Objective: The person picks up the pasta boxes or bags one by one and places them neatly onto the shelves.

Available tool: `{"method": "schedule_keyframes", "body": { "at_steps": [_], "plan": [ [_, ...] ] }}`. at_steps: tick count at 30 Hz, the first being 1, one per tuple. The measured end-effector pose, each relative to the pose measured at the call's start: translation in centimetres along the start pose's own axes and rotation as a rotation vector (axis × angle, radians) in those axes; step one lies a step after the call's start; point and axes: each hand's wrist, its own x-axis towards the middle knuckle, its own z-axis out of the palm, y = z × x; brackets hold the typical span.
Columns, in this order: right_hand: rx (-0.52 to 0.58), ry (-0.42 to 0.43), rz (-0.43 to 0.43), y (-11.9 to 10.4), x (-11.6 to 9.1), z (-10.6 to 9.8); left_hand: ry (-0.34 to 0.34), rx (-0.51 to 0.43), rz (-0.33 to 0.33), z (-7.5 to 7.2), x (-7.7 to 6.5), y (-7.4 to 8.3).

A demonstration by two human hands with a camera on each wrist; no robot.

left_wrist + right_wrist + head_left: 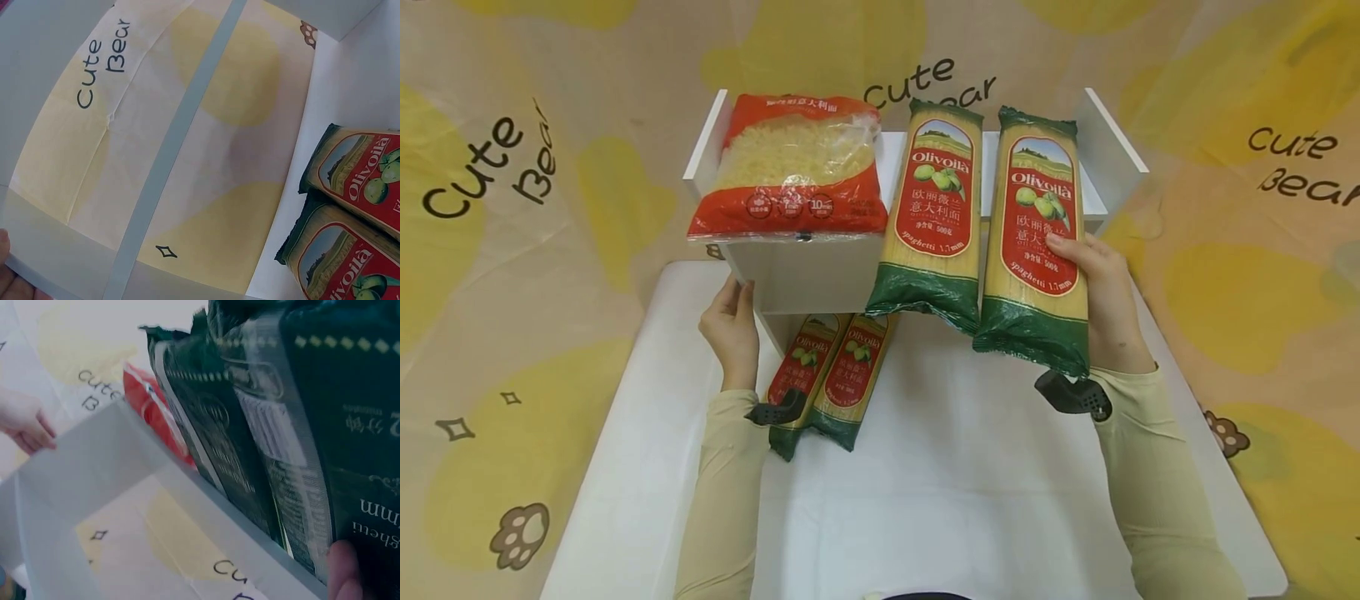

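My right hand (1108,292) holds a spaghetti pack (1033,212) by its right edge, thumb on the front and the other fingers hidden behind. The pack leans at the right of the white shelf unit's top (820,279), its green lower end jutting past the front edge. Close on its left leans a second spaghetti pack (936,208). A red bag of short pasta (797,171) lies at the left of the top. Lower down, my left hand (730,333) pinches the front edge of the unit's left side panel, also visible in the right wrist view.
Two more spaghetti packs (805,358) lie side by side in the lower left part of the unit, their ends sticking out over the white table (962,500). Upright side panels (1112,154) bound the top. A patterned cloth (512,292) hangs behind.
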Motion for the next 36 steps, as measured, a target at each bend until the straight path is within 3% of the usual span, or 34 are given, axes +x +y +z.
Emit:
{"method": "schedule_keyframes", "body": {
  "at_steps": [6,10,15,18,20,24,28,36],
  "plan": [
    [-0.045,-0.034,0.051,-0.7,1.7,-0.3,-0.003,-0.008,-0.005,0.0,-0.1,0.2],
    [-0.063,-0.010,0.059,-0.6,2.1,-0.4,-0.009,-0.006,-0.003,0.0,-0.1,0.3],
    [0.051,-0.054,0.053,-0.5,1.7,-0.5,-0.005,-0.001,0.001,0.0,-0.1,0.2],
    [0.110,-0.095,0.041,-0.3,0.9,-0.7,0.000,-0.002,0.008,0.0,-0.1,0.2],
    [0.071,-0.097,0.017,-0.1,0.2,-0.9,-0.001,-0.007,0.006,0.0,0.0,0.1],
    [0.042,-0.079,-0.071,0.5,-1.0,-1.3,-0.004,-0.008,0.002,0.1,0.0,0.1],
    [0.088,-0.081,-0.148,0.9,-1.2,-1.2,0.006,0.007,0.010,0.1,0.1,0.1],
    [0.068,-0.058,-0.139,0.9,-0.7,-1.0,0.012,0.012,0.028,0.2,0.0,0.1]
  ]
}}
